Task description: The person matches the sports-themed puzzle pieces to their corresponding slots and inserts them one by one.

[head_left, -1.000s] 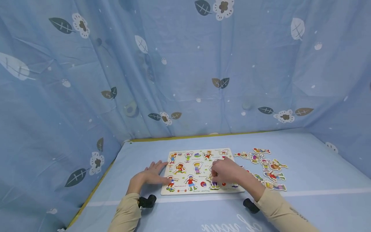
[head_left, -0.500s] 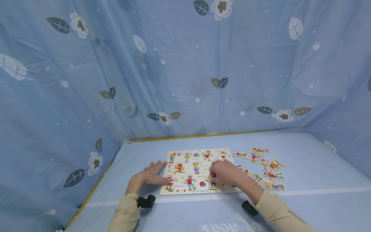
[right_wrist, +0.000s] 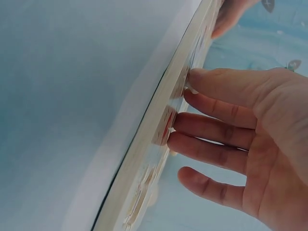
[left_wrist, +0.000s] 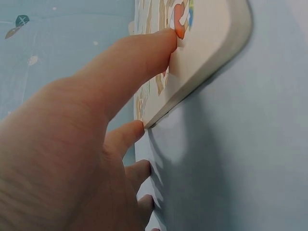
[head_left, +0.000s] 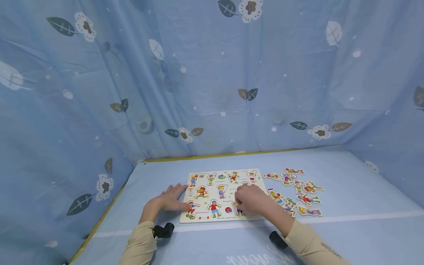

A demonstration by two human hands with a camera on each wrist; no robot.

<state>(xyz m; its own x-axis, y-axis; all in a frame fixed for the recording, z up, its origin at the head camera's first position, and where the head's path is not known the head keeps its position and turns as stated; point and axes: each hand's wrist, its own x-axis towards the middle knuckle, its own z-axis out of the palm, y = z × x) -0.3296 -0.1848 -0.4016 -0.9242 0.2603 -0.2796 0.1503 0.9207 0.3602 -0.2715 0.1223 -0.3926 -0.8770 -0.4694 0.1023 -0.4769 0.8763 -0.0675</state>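
Observation:
A white wooden peg puzzle board (head_left: 212, 191) printed with sports figures lies on the table. My left hand (head_left: 167, 198) spreads over its left side; in the left wrist view the thumb (left_wrist: 149, 48) presses on the board's face and the other fingers reach along its edge. My right hand (head_left: 251, 198) is over the right part of the board, thumb and index finger pinching a figure-shaped puzzle piece (head_left: 240, 212) with purple trousers, largely hidden under the hand. In the right wrist view the middle fingers (right_wrist: 211, 130) reach to another figure on the board, and the little finger stands apart.
Several loose puzzle pieces (head_left: 308, 199) with small knobs lie right of the board, the nearest piece (head_left: 275, 197) close to its edge. A pale blue cloth (head_left: 159, 169) covers the table. Behind rises a blue patterned curtain (head_left: 205, 92).
The head view has shifted slightly, so everything appears a little further left. My right hand stays at the same piece with only a small movement; the left hand keeps its place on the board.

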